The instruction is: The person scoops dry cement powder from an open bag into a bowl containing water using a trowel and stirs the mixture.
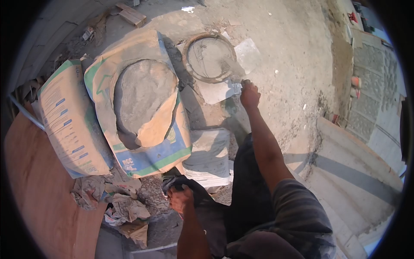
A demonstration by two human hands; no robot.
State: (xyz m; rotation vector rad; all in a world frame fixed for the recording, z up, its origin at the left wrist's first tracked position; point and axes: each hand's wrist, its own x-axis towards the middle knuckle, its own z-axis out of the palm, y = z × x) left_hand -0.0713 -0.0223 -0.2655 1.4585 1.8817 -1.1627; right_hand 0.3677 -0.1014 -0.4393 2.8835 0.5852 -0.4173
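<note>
A round pan [210, 58] of grey powder or mortar sits on the ground at the top centre. Beside its lower right edge, my right hand [250, 94] is closed around the handle of a trowel [236, 87], whose blade reaches toward the pan. My left hand [180, 198] rests at my knee, its fingers bent over dark cloth [196, 188]; whether it grips the cloth is unclear. Left of the pan lies a torn-open cement bag [171, 149], with grey powder [144, 93] showing in its wide opening.
Another cement bag [71, 121] lies at the left, next to a brown wooden board [51, 198]. Crumpled paper [127, 211] is below the bags. A flat white sack [210, 155] lies near my knees. Concrete steps [345, 172] are at the right, a wood block [131, 15] at the top.
</note>
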